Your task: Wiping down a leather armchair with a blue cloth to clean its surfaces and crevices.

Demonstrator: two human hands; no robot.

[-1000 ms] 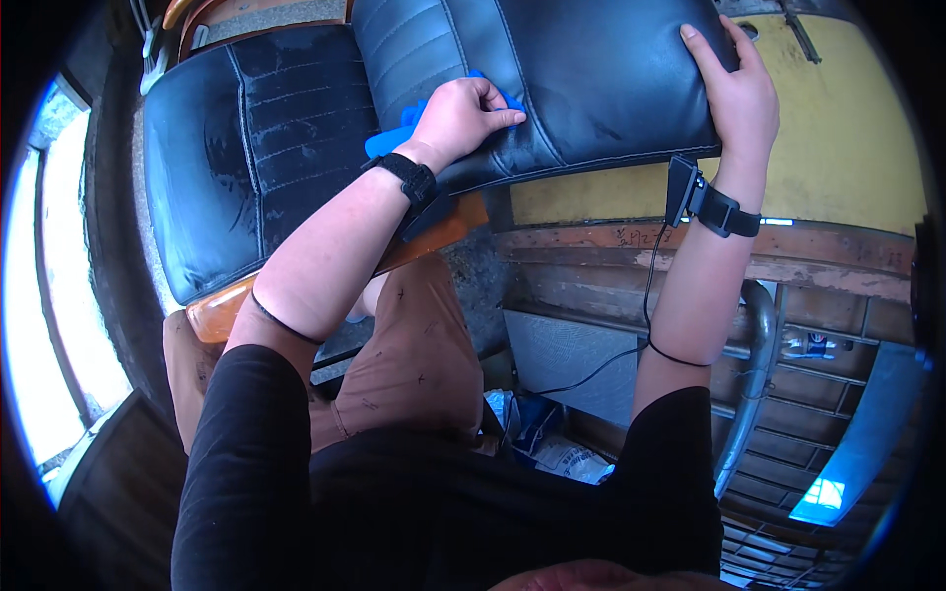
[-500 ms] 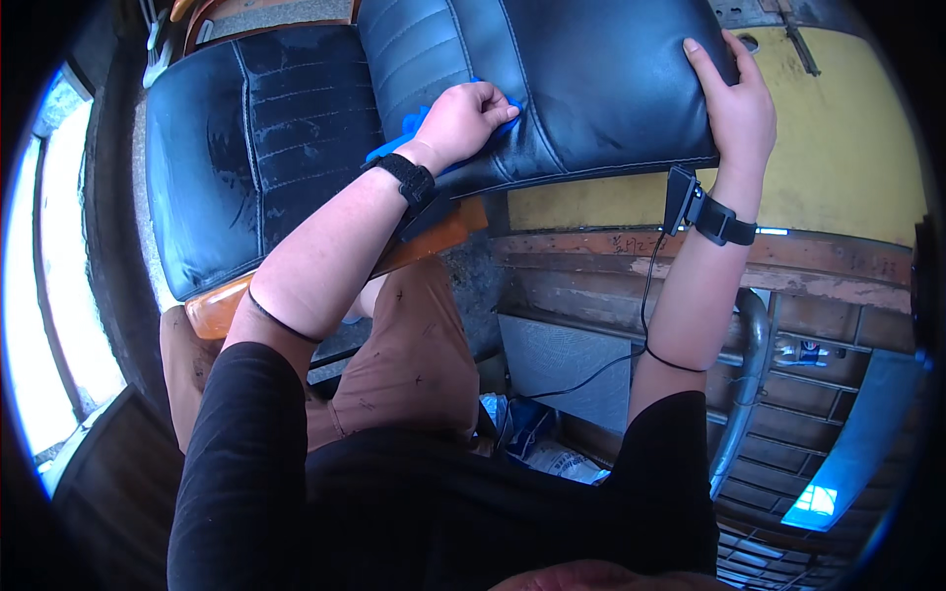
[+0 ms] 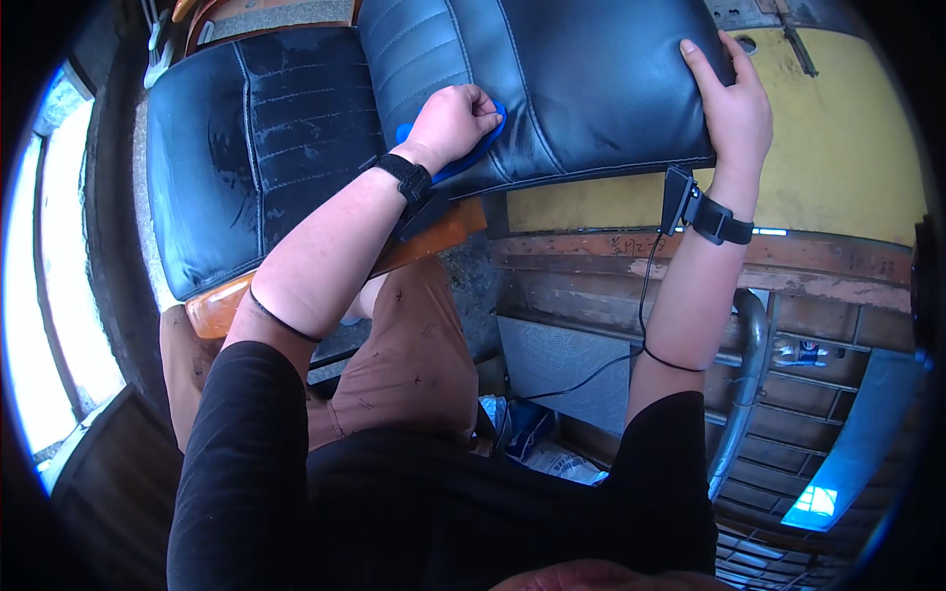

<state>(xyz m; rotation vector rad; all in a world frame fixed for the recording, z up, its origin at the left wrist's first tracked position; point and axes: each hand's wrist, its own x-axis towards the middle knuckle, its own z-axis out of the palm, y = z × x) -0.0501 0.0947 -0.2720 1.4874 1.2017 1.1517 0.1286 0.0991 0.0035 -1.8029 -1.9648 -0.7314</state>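
Observation:
A black leather chair stands before me, its stitched seat cushion (image 3: 296,128) on the left, with damp-looking smears. Its padded backrest (image 3: 611,89) reaches to the right. My left hand (image 3: 453,123) is closed on a bright blue cloth (image 3: 483,148) and presses it to the backrest's near side, beside a seam. Most of the cloth is hidden under the hand. At the right end of the backrest, my right hand (image 3: 734,103) is wrapped round the edge, thumb on the leather. Orange-brown wood (image 3: 434,239) shows below the cushions.
Behind the backrest lies a yellow panel (image 3: 838,138) edged by a wooden beam (image 3: 828,281). A black cable (image 3: 581,384) hangs from the device on my right wrist. Lower right are a metal pipe (image 3: 744,374) and a rack with a plastic bottle (image 3: 800,353). A bright window (image 3: 54,295) is at left.
My left hand has slid slightly left with the blue cloth, which now looks more bunched under it. My right hand keeps its hold on the backrest, nearly unmoved.

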